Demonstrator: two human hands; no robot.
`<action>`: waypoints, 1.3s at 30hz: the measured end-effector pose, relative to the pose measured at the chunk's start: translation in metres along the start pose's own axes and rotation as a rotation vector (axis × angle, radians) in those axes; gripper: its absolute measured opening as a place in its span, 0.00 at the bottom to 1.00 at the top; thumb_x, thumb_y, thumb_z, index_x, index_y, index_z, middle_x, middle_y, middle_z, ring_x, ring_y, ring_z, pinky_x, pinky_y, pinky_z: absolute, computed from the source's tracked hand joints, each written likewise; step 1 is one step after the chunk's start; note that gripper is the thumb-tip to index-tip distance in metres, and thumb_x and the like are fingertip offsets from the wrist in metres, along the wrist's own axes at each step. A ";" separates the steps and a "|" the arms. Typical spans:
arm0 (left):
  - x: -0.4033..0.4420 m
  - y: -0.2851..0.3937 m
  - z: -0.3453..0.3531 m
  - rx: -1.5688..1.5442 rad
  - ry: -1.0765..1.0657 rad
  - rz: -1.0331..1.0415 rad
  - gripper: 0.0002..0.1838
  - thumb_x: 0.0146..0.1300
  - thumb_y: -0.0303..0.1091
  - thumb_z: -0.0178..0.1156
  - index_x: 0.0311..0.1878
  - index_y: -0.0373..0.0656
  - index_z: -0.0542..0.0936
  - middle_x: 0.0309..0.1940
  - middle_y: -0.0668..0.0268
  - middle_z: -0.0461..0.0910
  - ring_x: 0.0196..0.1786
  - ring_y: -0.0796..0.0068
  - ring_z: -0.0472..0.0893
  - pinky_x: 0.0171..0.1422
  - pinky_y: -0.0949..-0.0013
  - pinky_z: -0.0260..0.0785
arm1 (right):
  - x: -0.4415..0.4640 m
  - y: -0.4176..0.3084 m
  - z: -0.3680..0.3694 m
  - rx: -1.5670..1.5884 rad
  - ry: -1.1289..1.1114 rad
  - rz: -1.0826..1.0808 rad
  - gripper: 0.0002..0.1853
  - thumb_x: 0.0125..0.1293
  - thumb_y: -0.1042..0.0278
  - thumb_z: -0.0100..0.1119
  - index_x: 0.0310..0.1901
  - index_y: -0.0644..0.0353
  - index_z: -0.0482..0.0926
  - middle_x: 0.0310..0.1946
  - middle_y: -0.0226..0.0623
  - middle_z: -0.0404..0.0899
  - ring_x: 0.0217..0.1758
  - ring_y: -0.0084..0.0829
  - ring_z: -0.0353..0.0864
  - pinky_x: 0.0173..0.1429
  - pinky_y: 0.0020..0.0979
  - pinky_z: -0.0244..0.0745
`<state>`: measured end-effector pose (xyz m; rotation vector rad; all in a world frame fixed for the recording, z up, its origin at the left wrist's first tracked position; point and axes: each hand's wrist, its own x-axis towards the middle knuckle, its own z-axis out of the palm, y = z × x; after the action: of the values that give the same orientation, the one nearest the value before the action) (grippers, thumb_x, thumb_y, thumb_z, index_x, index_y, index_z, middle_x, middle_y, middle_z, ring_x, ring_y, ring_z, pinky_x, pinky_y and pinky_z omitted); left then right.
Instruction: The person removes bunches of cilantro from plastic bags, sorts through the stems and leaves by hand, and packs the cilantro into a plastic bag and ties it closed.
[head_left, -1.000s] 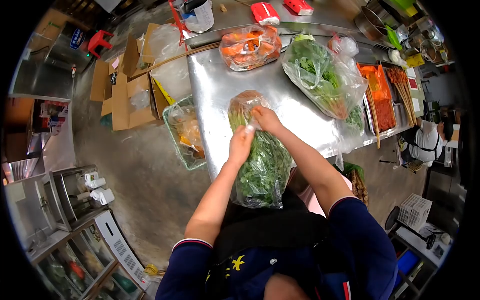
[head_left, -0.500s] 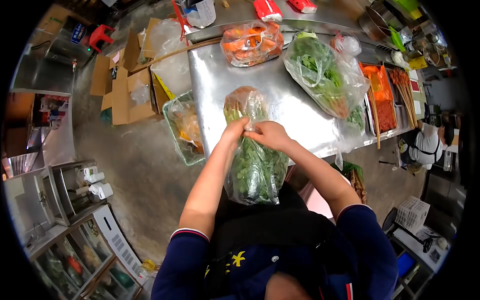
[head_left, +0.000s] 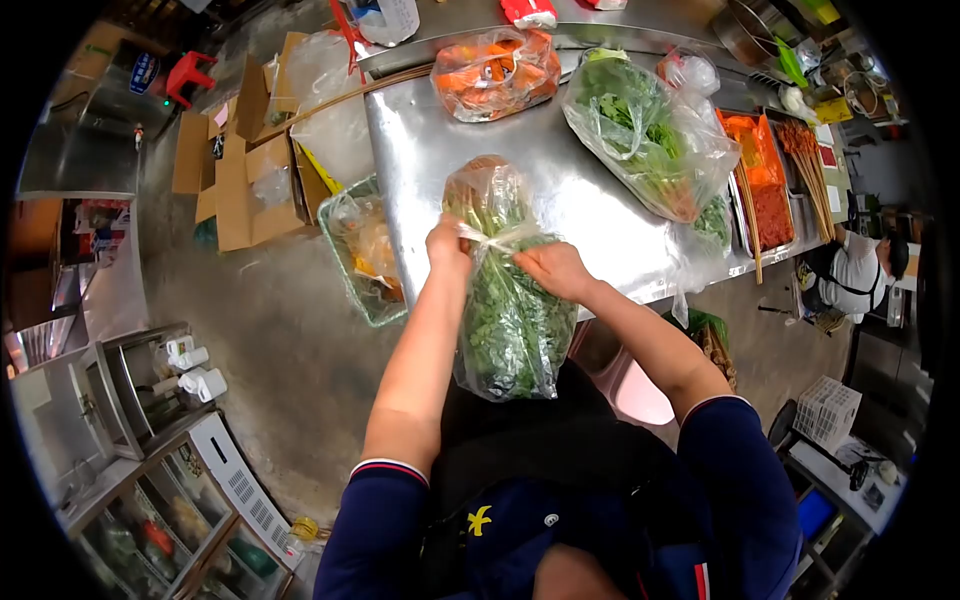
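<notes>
A clear plastic bag (head_left: 510,345) full of leafy greens lies over the front edge of the steel table, its lower end toward my body. The stems and reddish-brown root ends point away from me. My left hand (head_left: 448,246) is closed on one twisted end of the bag's plastic, at the left of the bundle. On the other side my right hand (head_left: 556,270) pinches the opposite end. Between the hands the whitish plastic crosses in a knot over the stems.
On the steel table (head_left: 420,160) sit a bag of carrots (head_left: 497,75), another bag of greens (head_left: 650,135) and a tray of red meat (head_left: 768,220) with skewers. A green basket (head_left: 360,290) and cardboard boxes (head_left: 245,195) stand left. A person (head_left: 858,275) is at far right.
My hands have moved apart from the middle of the bag, left hand to the left and right hand to the right. The plastic between them is now drawn into a tight knot.
</notes>
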<state>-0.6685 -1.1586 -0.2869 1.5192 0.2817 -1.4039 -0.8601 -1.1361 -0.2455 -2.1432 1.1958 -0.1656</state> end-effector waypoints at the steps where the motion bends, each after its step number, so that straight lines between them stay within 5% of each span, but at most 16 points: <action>1: 0.006 0.003 -0.003 -0.005 0.026 -0.038 0.11 0.62 0.32 0.46 0.25 0.41 0.71 0.21 0.67 0.70 0.18 0.78 0.63 0.19 0.74 0.53 | -0.004 0.005 0.003 -0.021 -0.019 0.004 0.22 0.63 0.51 0.41 0.20 0.58 0.74 0.19 0.42 0.74 0.25 0.45 0.73 0.31 0.41 0.66; 6: 0.034 0.009 -0.024 -0.054 -0.059 0.023 0.14 0.56 0.24 0.43 0.15 0.45 0.65 0.18 0.69 0.66 0.17 0.78 0.59 0.19 0.74 0.51 | -0.030 0.023 0.007 -0.078 0.008 0.014 0.21 0.62 0.53 0.42 0.19 0.58 0.73 0.18 0.40 0.73 0.24 0.44 0.73 0.27 0.41 0.66; 7: 0.049 0.007 -0.026 -0.090 0.077 -0.020 0.12 0.56 0.24 0.43 0.18 0.45 0.67 0.16 0.69 0.65 0.18 0.78 0.61 0.21 0.73 0.53 | -0.031 0.028 0.007 -0.086 -0.004 0.030 0.20 0.61 0.54 0.43 0.19 0.58 0.73 0.18 0.39 0.74 0.24 0.44 0.73 0.27 0.41 0.66; 11: 0.057 -0.011 -0.048 -0.037 -0.022 -0.049 0.12 0.63 0.37 0.48 0.24 0.44 0.69 0.16 0.70 0.65 0.16 0.77 0.63 0.16 0.73 0.53 | -0.034 0.018 -0.003 0.019 0.098 0.055 0.17 0.61 0.58 0.46 0.19 0.58 0.73 0.24 0.38 0.75 0.28 0.42 0.73 0.31 0.40 0.67; 13: 0.039 -0.008 -0.050 0.024 -0.120 0.013 0.16 0.64 0.44 0.48 0.25 0.43 0.70 0.14 0.70 0.67 0.12 0.79 0.62 0.13 0.75 0.51 | -0.023 0.002 -0.018 0.392 0.206 -0.108 0.14 0.62 0.61 0.46 0.26 0.58 0.78 0.39 0.36 0.75 0.45 0.36 0.71 0.50 0.32 0.65; 16: -0.029 0.008 -0.031 0.376 -0.299 0.387 0.18 0.62 0.42 0.51 0.20 0.40 0.74 0.15 0.68 0.70 0.15 0.78 0.65 0.22 0.73 0.57 | 0.019 -0.020 -0.005 1.075 0.046 0.169 0.14 0.65 0.64 0.43 0.41 0.62 0.77 0.49 0.36 0.72 0.53 0.30 0.68 0.61 0.28 0.56; 18: -0.073 0.012 -0.016 0.636 -0.382 0.763 0.17 0.60 0.39 0.53 0.20 0.38 0.76 0.20 0.65 0.72 0.22 0.77 0.69 0.29 0.74 0.61 | 0.035 -0.028 0.018 1.221 0.129 0.109 0.14 0.62 0.63 0.46 0.44 0.63 0.75 0.46 0.37 0.73 0.49 0.30 0.70 0.56 0.29 0.62; 22: -0.065 0.013 -0.016 0.888 -0.604 1.142 0.11 0.60 0.32 0.52 0.29 0.34 0.77 0.43 0.58 0.71 0.41 0.75 0.71 0.42 0.73 0.64 | 0.038 -0.019 0.036 0.381 0.013 -0.063 0.15 0.58 0.62 0.49 0.43 0.60 0.74 0.42 0.45 0.73 0.43 0.40 0.73 0.47 0.34 0.67; 23: -0.071 0.015 -0.008 0.866 -0.618 1.236 0.16 0.60 0.42 0.53 0.32 0.35 0.76 0.37 0.56 0.74 0.37 0.65 0.74 0.40 0.68 0.64 | 0.039 -0.022 0.039 0.329 0.113 -0.050 0.15 0.57 0.61 0.48 0.43 0.59 0.74 0.40 0.48 0.72 0.41 0.44 0.74 0.45 0.36 0.68; 26: -0.052 0.031 -0.015 1.369 -0.669 0.831 0.21 0.59 0.48 0.52 0.40 0.36 0.75 0.26 0.62 0.77 0.32 0.68 0.76 0.37 0.69 0.66 | 0.050 -0.009 0.039 0.439 0.162 -0.084 0.15 0.61 0.58 0.44 0.42 0.59 0.74 0.35 0.47 0.74 0.37 0.45 0.75 0.43 0.37 0.69; 29: -0.045 0.028 -0.018 0.984 -0.867 0.478 0.18 0.59 0.45 0.53 0.38 0.36 0.75 0.26 0.64 0.77 0.31 0.77 0.74 0.34 0.74 0.64 | 0.051 -0.011 0.033 0.832 0.090 0.041 0.14 0.63 0.58 0.44 0.41 0.60 0.71 0.27 0.38 0.75 0.30 0.30 0.75 0.33 0.31 0.70; 32: -0.043 0.016 -0.018 1.244 -0.670 0.875 0.13 0.59 0.39 0.52 0.28 0.39 0.77 0.25 0.62 0.76 0.30 0.70 0.73 0.35 0.68 0.64 | 0.066 0.000 0.035 1.293 0.076 0.415 0.12 0.60 0.62 0.53 0.39 0.61 0.66 0.27 0.35 0.74 0.27 0.22 0.73 0.25 0.24 0.67; 33: -0.041 0.006 -0.017 1.242 -0.565 1.123 0.13 0.60 0.39 0.51 0.27 0.40 0.77 0.24 0.59 0.75 0.30 0.64 0.74 0.36 0.65 0.64 | 0.063 -0.001 0.030 1.243 0.084 0.400 0.13 0.59 0.63 0.54 0.39 0.61 0.66 0.26 0.35 0.74 0.27 0.23 0.73 0.26 0.24 0.67; 35: -0.037 -0.001 -0.014 1.241 -0.469 1.079 0.14 0.60 0.38 0.49 0.25 0.39 0.76 0.24 0.55 0.74 0.32 0.57 0.73 0.38 0.60 0.63 | 0.055 -0.002 0.026 1.146 0.083 0.386 0.15 0.57 0.63 0.58 0.39 0.62 0.65 0.25 0.34 0.73 0.28 0.24 0.73 0.26 0.25 0.68; 36: -0.027 -0.005 -0.014 1.231 -0.456 1.068 0.15 0.60 0.39 0.49 0.24 0.39 0.76 0.25 0.55 0.74 0.32 0.57 0.74 0.38 0.60 0.63 | 0.052 -0.003 0.024 0.539 0.129 0.206 0.17 0.52 0.69 0.59 0.42 0.61 0.65 0.30 0.37 0.73 0.32 0.31 0.75 0.31 0.29 0.70; 39: -0.029 0.001 -0.007 1.303 -0.537 0.958 0.16 0.58 0.41 0.52 0.22 0.37 0.73 0.20 0.56 0.73 0.25 0.60 0.72 0.32 0.62 0.63 | 0.032 -0.027 0.010 0.160 0.385 -0.040 0.20 0.48 0.74 0.57 0.46 0.59 0.67 0.40 0.41 0.71 0.38 0.41 0.74 0.38 0.34 0.70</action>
<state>-0.6725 -1.1410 -0.2627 1.6807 -1.7573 -1.0562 -0.8183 -1.1470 -0.2428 -2.0502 1.3009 -0.6937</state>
